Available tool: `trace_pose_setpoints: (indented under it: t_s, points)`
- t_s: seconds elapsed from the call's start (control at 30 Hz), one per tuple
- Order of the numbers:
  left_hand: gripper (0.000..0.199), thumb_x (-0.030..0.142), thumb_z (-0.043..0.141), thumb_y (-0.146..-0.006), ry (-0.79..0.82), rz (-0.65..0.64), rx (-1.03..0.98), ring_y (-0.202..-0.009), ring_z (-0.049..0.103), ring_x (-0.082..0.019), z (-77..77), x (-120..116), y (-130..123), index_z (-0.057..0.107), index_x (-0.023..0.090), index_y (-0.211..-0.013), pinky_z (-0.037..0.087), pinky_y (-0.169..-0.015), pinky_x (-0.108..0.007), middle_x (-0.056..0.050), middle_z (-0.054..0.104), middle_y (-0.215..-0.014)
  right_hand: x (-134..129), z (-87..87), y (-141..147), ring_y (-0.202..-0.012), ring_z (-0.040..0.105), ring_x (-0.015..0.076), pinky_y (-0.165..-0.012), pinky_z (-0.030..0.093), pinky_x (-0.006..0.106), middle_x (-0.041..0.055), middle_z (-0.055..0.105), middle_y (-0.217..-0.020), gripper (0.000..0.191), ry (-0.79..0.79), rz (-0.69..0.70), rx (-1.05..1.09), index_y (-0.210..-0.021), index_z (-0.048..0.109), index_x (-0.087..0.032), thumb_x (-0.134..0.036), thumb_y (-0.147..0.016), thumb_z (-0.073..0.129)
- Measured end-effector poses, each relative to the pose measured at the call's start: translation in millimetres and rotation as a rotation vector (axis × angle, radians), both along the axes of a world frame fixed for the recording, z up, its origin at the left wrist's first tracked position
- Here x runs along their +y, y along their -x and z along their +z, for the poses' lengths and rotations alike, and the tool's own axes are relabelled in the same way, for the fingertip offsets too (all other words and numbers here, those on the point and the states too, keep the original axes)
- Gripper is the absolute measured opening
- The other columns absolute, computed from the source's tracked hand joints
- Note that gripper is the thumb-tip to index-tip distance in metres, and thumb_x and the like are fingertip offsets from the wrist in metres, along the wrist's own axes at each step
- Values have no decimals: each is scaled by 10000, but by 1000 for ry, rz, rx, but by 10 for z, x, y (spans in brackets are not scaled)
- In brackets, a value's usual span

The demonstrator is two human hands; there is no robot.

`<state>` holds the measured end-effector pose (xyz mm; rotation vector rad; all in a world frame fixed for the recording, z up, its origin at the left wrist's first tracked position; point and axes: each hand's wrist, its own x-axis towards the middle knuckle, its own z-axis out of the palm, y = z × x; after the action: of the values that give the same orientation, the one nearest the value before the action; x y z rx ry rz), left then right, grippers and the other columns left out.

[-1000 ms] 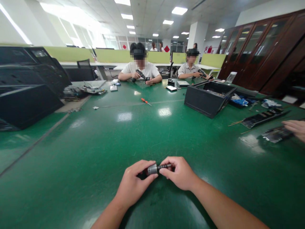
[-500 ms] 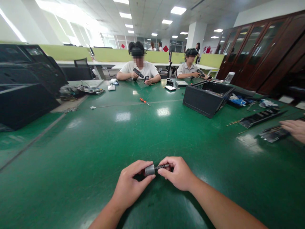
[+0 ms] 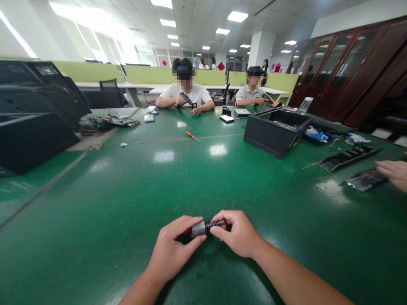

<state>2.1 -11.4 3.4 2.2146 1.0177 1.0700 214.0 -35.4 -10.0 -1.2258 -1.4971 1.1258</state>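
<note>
Low in the head view, close above the green table, a small grey cylindrical motor (image 3: 199, 229) lies on its side between my hands. From its right end sticks a dark shaft (image 3: 215, 224) with ridges like a worm gear. My left hand (image 3: 173, 243) is closed around the motor body, fingers above and thumb below. The thumb and fingers of my right hand (image 3: 237, 233) pinch the shaft's outer end, covering part of its tip.
An orange screwdriver (image 3: 192, 136) lies ahead on the green table (image 3: 143, 178). A black computer case (image 3: 270, 133) stands right, dark panels (image 3: 348, 157) beyond. Another person's hand (image 3: 394, 173) reaches in at right. Two people (image 3: 186, 94) with power drills sit opposite; more cases (image 3: 34, 140) stand left.
My hands and the motor stay nearly in place, with the motor shifted very slightly left. Across the table, the person's drill now meets the small dark part in their other hand.
</note>
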Motion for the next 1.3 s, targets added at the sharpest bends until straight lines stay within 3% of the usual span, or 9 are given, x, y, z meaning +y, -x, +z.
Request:
trace_pose_setpoints:
  t_s: [0.9, 1.3]
  points:
    - [251, 249, 767, -808, 17, 7, -15, -789, 695, -174, 15, -7, -18, 743, 263, -1058, 536, -713, -260, -20, 744, -903, -21, 13, -10, -560, 502, 113, -542, 380, 226, -25, 594, -632, 98, 3, -17, -12, -861, 731, -169, -241, -800, 707]
    - [265, 243, 767, -812, 26, 16, -49, -812, 696, -171, 1, 10, -18, 739, 273, -1073, 543, -728, -256, -15, 745, -931, -9, 0, -29, -568, 588, 131, -550, 432, 234, -14, 628, -656, 113, 27, -34, 24, -894, 718, -166, -244, -815, 698]
